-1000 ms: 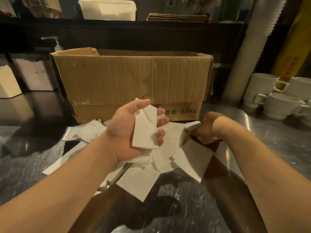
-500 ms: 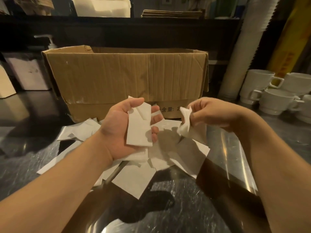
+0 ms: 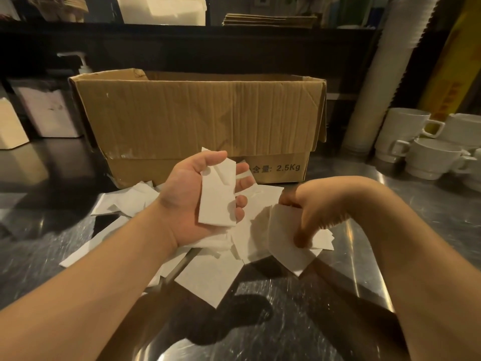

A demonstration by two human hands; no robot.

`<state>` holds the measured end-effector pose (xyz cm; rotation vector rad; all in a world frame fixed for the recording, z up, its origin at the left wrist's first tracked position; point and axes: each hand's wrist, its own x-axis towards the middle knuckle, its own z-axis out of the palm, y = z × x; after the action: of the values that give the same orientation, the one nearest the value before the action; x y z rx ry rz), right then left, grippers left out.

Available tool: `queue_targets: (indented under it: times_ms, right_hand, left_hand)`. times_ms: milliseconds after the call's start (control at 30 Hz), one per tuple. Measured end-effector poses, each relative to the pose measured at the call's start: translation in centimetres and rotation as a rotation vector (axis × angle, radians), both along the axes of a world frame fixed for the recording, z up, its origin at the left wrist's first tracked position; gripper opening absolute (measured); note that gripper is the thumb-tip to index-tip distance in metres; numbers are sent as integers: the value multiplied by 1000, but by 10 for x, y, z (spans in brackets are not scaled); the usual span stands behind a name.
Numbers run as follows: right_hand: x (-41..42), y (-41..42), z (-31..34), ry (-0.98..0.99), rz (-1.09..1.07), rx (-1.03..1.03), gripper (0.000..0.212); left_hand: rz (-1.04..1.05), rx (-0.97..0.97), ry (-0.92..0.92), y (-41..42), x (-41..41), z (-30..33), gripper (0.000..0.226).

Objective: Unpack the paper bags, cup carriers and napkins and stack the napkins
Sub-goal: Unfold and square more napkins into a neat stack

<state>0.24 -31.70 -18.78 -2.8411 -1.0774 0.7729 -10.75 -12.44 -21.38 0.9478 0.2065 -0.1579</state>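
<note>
your left hand (image 3: 187, 201) grips a small napkin stack (image 3: 217, 196) palm-up — your right hand (image 3: 320, 204), fingers (image 3: 302, 237) curled down, pinches a loose napkin (image 3: 286, 243) on the counter (image 3: 364, 295) pile.

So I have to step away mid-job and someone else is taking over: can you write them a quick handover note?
Left hand: palm up, holds a small stack of folded napkins.
Right hand: down on the loose napkins, pinching one napkin at the pile's right edge.
Loose napkins lie scattered on the metal counter in front of the cardboard box; its contents are hidden from this view.
Done: a few napkins gathered.
Left: collect the rest of the pile onto the stack. No paper bags or cup carriers can be made out on the counter.
</note>
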Motion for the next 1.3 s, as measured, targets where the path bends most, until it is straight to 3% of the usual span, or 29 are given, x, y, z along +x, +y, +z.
queue_targets:
  times_ms: [167, 333, 500, 633, 767, 1000, 1133, 1300]
  right_hand:
    - [-3, -2, 2, -6, 15, 35, 49]
    - [-4, -10, 15, 160, 28, 304, 25]
    - [-5, -14, 18, 546, 92, 682, 35]
    - [-5, -7, 10, 602, 35, 989, 37]
    - [-7, 6, 4, 659, -50, 1104, 33]
    - [-15, 27, -9, 545, -251, 1150, 32]
    - [-21, 32, -12, 328, -305, 1160, 13]
    - [-16, 36, -13, 212, -396, 1218, 13]
  left_hand:
    - [0, -8, -13, -1, -1, 1, 58]
    - [2, -36, -48, 0, -1, 1, 52]
    - [64, -84, -82, 1, 4, 0, 48]
    - [83, -52, -96, 2, 6, -3, 42]
    - [75, -35, -126, 1, 5, -3, 51]
    - [34, -43, -188, -2, 5, -9, 86]
    - [60, -20, -200, -2, 5, -9, 91]
    - [78, -90, -208, -1, 1, -4, 87]
